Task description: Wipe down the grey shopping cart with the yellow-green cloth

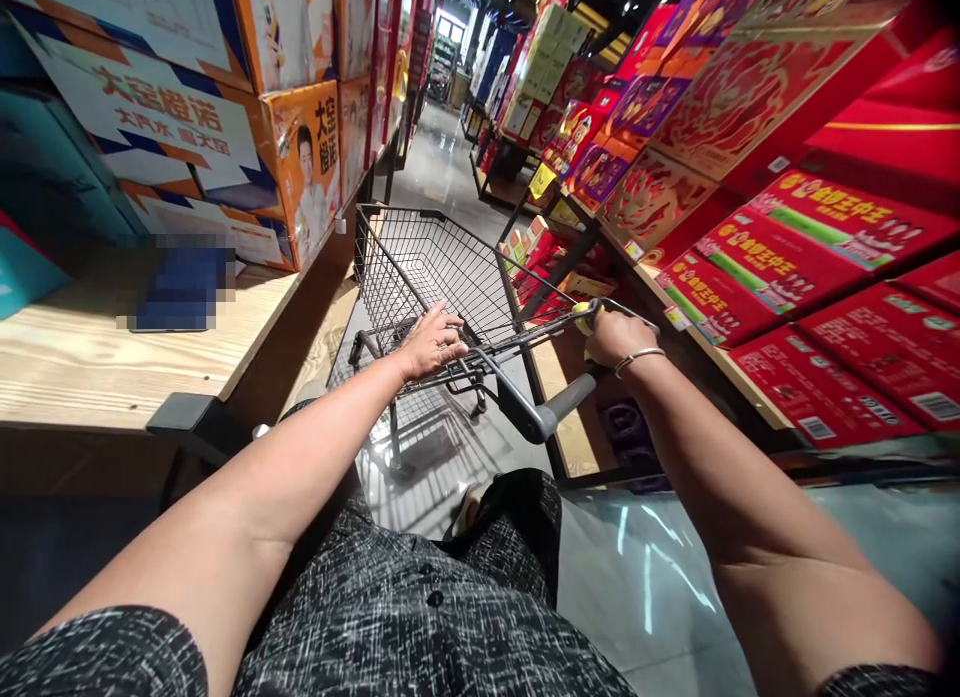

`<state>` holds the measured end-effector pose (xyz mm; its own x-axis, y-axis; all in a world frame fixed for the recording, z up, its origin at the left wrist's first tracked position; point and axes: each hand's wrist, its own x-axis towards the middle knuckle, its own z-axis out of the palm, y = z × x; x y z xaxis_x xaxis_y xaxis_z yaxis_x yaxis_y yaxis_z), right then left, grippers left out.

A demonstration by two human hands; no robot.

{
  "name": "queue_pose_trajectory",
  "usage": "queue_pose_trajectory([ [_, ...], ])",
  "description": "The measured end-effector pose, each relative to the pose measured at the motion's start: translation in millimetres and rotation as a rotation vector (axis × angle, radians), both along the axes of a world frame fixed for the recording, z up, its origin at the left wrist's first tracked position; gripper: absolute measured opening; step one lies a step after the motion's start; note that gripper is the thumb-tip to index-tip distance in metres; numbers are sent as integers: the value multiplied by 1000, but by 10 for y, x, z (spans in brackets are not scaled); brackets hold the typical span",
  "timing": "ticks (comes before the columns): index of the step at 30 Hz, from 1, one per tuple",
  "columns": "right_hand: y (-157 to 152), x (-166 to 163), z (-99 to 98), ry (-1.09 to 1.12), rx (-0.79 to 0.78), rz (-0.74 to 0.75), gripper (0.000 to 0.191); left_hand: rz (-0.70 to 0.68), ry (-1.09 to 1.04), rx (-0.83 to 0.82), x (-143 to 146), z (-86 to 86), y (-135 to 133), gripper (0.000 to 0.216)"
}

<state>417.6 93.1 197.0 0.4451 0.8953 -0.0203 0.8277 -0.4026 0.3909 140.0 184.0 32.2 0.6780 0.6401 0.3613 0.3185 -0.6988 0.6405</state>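
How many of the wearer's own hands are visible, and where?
2: the left hand at the near edge of the shopping cart, the right hand gripping its right side.

- Grey floor (637,607) is bearing the shopping cart (439,277);
- wooden counter (90,382) is carrying orange-white cartons (217,137) and a blurred blue item (180,287);
- wooden shelf (739,382) is holding red boxes (825,267)

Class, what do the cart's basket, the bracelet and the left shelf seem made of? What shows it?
Cart's basket: probably metal, dark-coated, judging by its thin wire grid. Bracelet: likely polished metal, given its silvery shine. Left shelf: smooth, pale wood or wood-look board, from its grain lines.
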Motion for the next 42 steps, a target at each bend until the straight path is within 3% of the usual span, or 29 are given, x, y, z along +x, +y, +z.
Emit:
queue_pose_trajectory([
  [4, -167, -374, 84, -14, -180, 153, 34, -13, -11, 8, -20, -1, 15, 67],
  [10, -484, -835, 137, -45, -72, 806, 35, -29, -11, 8, -54, 36, -4, 67],
  [14, -539, -749, 131, -9, -33, 1019, 39, -40, -16, -3, -86, 44, 4, 67],
  [17, -431, -478, 108, 99, -26, 1113, 45, -54, -20, -14, -110, 22, 46, 67],
  [21, -161, 182, 92, 198, -108, 1069, 51, -70, -42, -7, -138, -17, 104, 73],
  [25, 52, 834, 66, 72, -58, 706, 51, -71, -47, 7, -150, -35, 122, 74],
  [29, 191, 991, -2, -2, 55, 316, 53, -72, -10, 25, -145, -39, 140, 74],
  [31, 227, 878, 1, -2, 14, 230, 54, -74, -2, 42, -144, -43, 166, 75],
  [33, 198, 694, 62, 43, -79, 260, 51, -85, -8, 67, -150, -49, 203, 77],
  [36, -27, 382, 224, 230, -143, 416, 42, -107, -14, 95, -176, -58, 266, 78],
  [39, -390, 78, 322, 589, -91, 633, 42, -80, -6, 89, -208, -67, 319, 80],
  [42, -693, -275, 244, 834, 26, 886, 44, -42, 26, 90, -227, -66, 358, 87],
])
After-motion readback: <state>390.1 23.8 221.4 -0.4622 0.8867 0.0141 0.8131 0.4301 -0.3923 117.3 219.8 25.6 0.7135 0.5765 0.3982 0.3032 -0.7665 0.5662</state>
